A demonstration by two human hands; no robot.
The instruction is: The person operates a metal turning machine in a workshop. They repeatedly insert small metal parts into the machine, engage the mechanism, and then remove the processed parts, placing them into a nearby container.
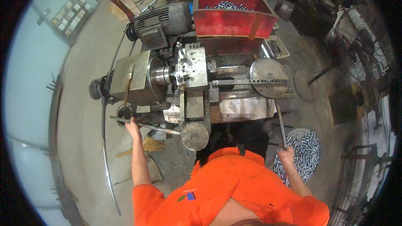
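Note:
My left hand (133, 128) is closed around a long metal lever (163, 129) that runs from a round metal disc (195, 137) at the front of a lathe-like machine. To the right, my right hand (286, 154) grips another metal lever (280, 119), which reaches down from a larger round disc (269, 73). Between them stands the metal tool block (196, 67), beside the machine's spindle chuck (161, 75). Whether a workpiece sits in the chuck is too small to tell.
A red bin (228, 25) holding small metal pieces stands behind the machine, with an electric motor (167, 21) to its left. Many similar pieces fill a round perforated basket (301, 131) beside my right hand. A fan (356, 44) stands far right; a broom (153, 145) lies near my left arm.

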